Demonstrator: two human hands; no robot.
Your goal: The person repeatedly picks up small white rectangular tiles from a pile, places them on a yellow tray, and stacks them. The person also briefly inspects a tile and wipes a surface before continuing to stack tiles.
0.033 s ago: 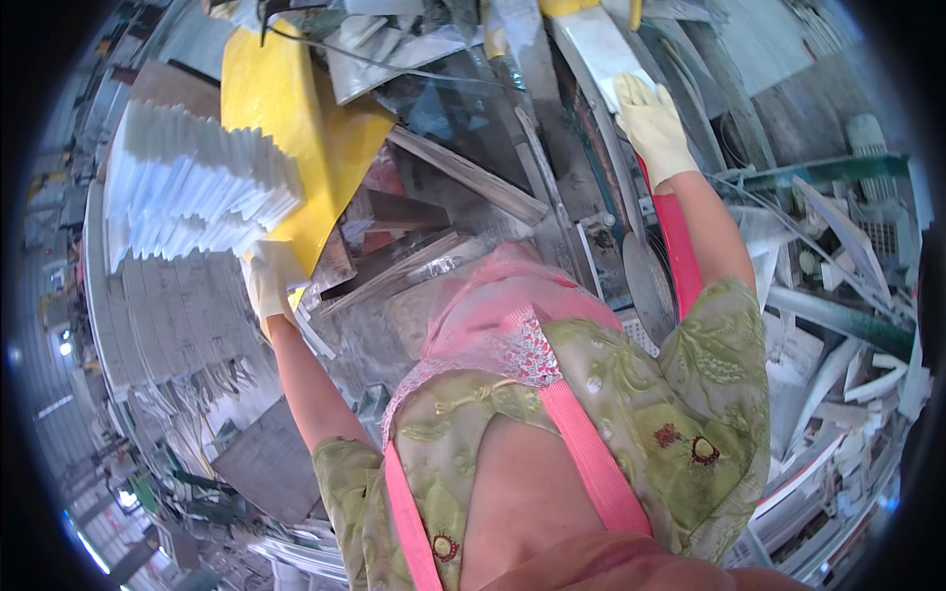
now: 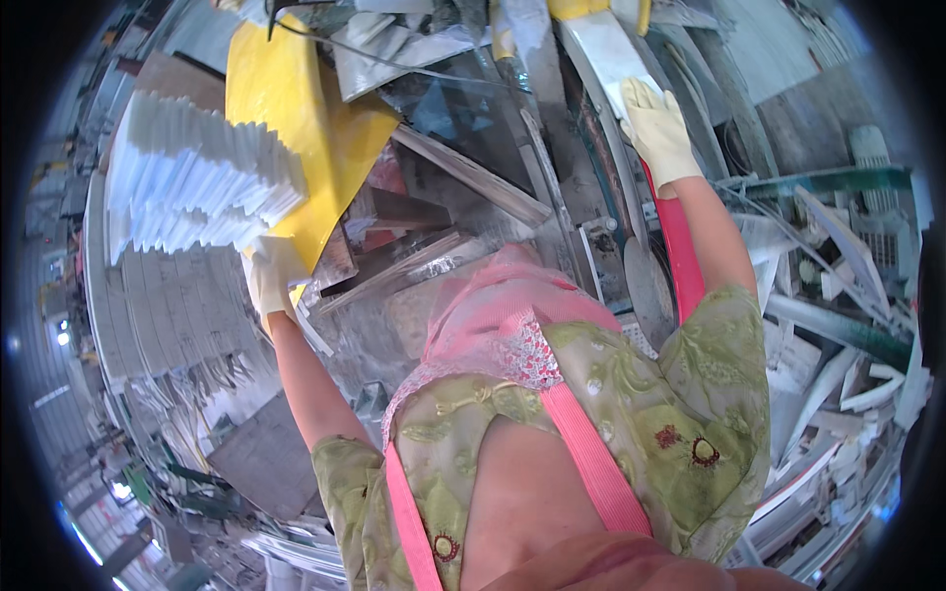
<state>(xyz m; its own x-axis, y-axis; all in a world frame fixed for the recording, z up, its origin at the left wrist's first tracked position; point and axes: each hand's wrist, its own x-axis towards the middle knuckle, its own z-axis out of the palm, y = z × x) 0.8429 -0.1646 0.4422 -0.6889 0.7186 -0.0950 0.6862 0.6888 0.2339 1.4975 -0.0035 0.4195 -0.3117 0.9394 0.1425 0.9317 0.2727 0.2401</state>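
My left hand, in a cream rubber glove, touches the near end of a tall stack of thin white slabs. Its fingertips blend into the pale slab edges, so I cannot tell whether they grip one. On the right, my right hand, gloved alike, lies on the near end of a long white slab with its fingers stretched out flat. That slab rests along a narrow machine bed. A yellow sheet drapes down beside the stack, and a red strip runs under my right forearm.
Wooden boards lie slantwise between my hands. A dark round disc stands by the machine bed. A green beam and broken white offcuts are at the right. Greyish stacked slabs stand below the white stack.
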